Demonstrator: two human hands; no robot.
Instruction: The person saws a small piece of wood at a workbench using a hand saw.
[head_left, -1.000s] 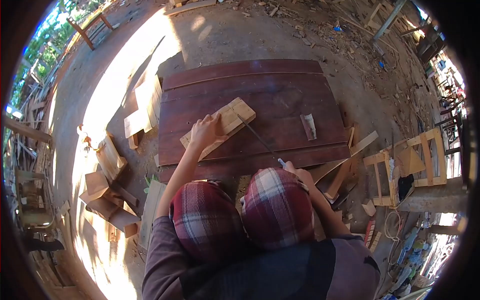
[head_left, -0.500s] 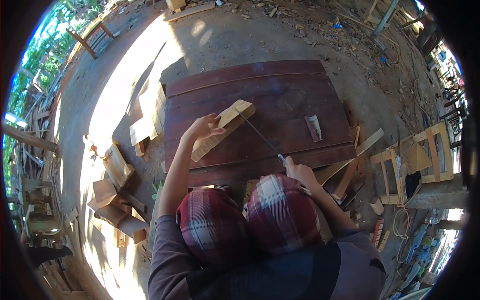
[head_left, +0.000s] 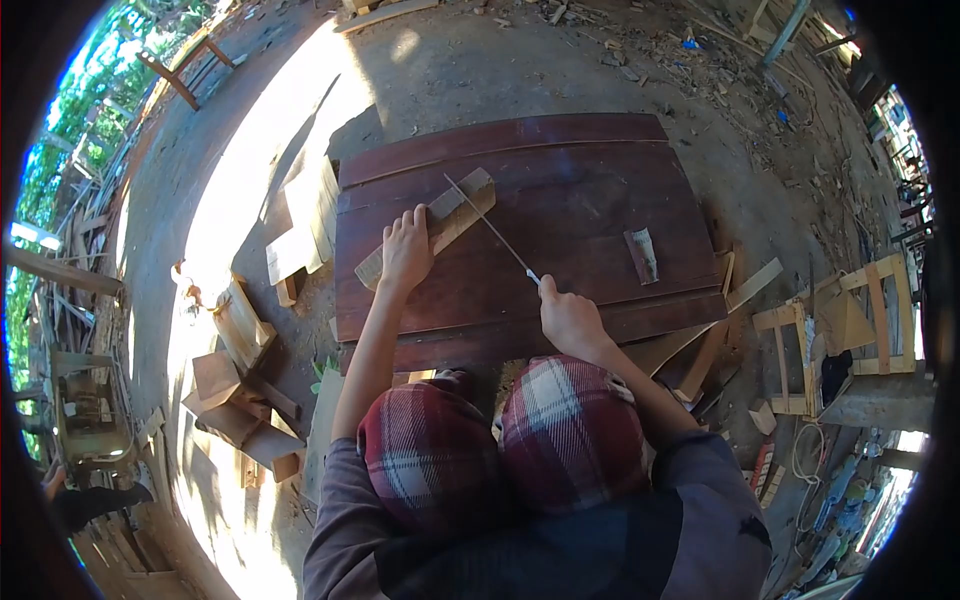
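Observation:
A wood block (head_left: 462, 222) lies at a slant on the dark reddish-brown wooden table (head_left: 570, 230). My left hand (head_left: 408, 248) presses on it from its near side, fingers laid over its top. In my right hand (head_left: 570, 318) is the handle of a hand saw (head_left: 505, 243). Its thin blade crosses the block near the far end, and the tip sticks out past the far side. The blade shows almost edge-on, so its teeth cannot be made out.
A small wood offcut (head_left: 642, 256) rests on the table's right side. Wood blocks (head_left: 240, 400) are piled on the sunlit ground at left. A wooden frame (head_left: 840, 330) stands at right. Scraps (head_left: 640, 60) litter the ground beyond, and a chair-like wooden piece (head_left: 188, 72) is far left.
My right hand has pushed the saw forward and left, so the blade now reaches across the block. My left hand has moved from an open pose beside the block to pressing on top of it.

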